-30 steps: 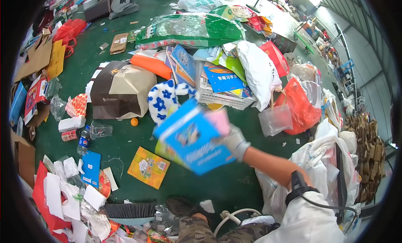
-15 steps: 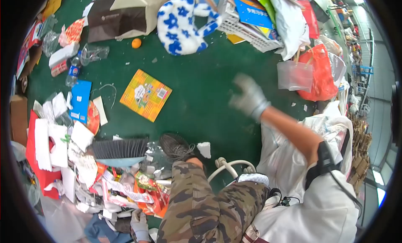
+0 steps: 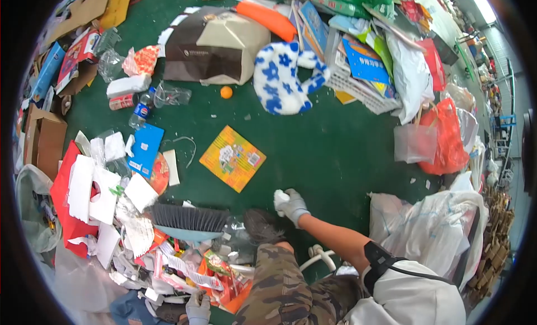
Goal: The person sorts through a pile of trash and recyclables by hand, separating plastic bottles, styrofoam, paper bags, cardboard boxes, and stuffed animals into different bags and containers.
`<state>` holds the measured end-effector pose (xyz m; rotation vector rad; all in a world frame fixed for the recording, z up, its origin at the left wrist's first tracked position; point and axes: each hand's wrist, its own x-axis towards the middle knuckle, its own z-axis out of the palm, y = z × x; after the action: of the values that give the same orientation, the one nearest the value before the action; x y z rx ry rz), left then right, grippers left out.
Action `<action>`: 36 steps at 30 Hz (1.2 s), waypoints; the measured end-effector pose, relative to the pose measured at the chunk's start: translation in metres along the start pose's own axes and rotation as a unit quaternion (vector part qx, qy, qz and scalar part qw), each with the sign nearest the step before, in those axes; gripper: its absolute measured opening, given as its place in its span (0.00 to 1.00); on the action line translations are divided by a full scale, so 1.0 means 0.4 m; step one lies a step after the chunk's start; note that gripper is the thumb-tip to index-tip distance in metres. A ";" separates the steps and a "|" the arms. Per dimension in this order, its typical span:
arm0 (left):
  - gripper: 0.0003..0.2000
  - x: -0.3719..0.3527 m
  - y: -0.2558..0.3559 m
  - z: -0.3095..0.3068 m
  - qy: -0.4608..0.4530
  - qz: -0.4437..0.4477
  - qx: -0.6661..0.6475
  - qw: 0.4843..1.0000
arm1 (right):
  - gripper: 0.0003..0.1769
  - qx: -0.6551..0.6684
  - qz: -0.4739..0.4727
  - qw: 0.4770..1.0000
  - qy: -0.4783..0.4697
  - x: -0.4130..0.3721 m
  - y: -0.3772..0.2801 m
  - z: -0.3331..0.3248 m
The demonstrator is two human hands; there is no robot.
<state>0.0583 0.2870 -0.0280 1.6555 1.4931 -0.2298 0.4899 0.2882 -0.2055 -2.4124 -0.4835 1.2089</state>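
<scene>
My right hand [image 3: 295, 208], in a pale work glove, closes around a crumpled white piece [image 3: 281, 199], possibly foam or paper, just above the green floor beside my dark shoe [image 3: 263, 226]. At the bottom, my gloved left hand [image 3: 198, 309] has its fingers curled beside the rubbish heap [image 3: 168, 269]; what it grips, if anything, is hidden. A black-bristled brush [image 3: 190, 217] with a light blue back lies on the heap's upper edge. An orange-yellow book [image 3: 232, 159] lies flat on the floor beyond my right hand.
Ahead are a brown-and-beige bag [image 3: 218, 51], a small orange ball-like object [image 3: 226, 92], a blue-flowered white fluffy item [image 3: 282, 79] and a white basket [image 3: 358, 90] of books. A Pepsi bottle [image 3: 142, 109] lies left; white sacks [image 3: 430, 230] and a red bag [image 3: 444, 140] stand right.
My right hand has come down and back toward my shoe and taken hold of the white piece that lay on the floor. The view has shifted; my left hand stays by the heap.
</scene>
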 end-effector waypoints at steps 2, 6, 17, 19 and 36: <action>0.14 -0.007 -0.036 0.013 0.005 0.138 0.182 0.974 | 0.32 0.160 -0.022 0.987 -0.023 0.023 -0.098 0.062; 0.14 -0.013 0.036 -0.023 -0.015 0.029 0.073 0.997 | 0.42 0.052 -0.242 0.911 -0.331 0.018 -0.350 0.081; 0.14 0.007 0.082 -0.032 -0.017 -0.063 0.064 0.996 | 0.51 -0.240 -0.210 0.933 0.166 0.482 -0.515 -0.232; 0.14 0.012 0.074 -0.027 0.006 -0.033 -0.081 0.996 | 0.43 -0.314 -0.335 0.859 0.226 0.468 -0.480 -0.116; 0.17 0.058 0.042 -0.073 0.207 -0.289 -0.735 0.578 | 0.32 -0.371 -0.592 0.687 0.201 0.112 -1.001 -0.081</action>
<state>0.0675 0.3252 -0.0174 -0.2096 1.6225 0.9286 0.4913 0.6476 -0.0211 -1.9159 -2.2071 -0.1727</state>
